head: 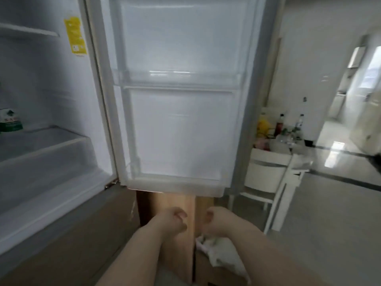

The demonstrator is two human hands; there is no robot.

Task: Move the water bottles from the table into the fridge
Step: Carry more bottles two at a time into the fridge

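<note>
The fridge stands open; its white interior (47,112) fills the left, with a shelf and a clear drawer (45,153). The open door (177,124) faces me with bare door racks. A green-labelled carton (10,120) sits at the far left edge inside. My left hand (173,221) and my right hand (216,220) hang low below the door, fingers curled, nothing in them. Bottles (279,124) stand on a white table (268,159) to the right, behind the door.
A wooden cabinet (171,209) sits under the door. A white cloth or bag (222,254) lies by my right forearm. A white chair (284,182) stands by the table. Glossy tiled floor (334,223) stretches right toward a bright hallway.
</note>
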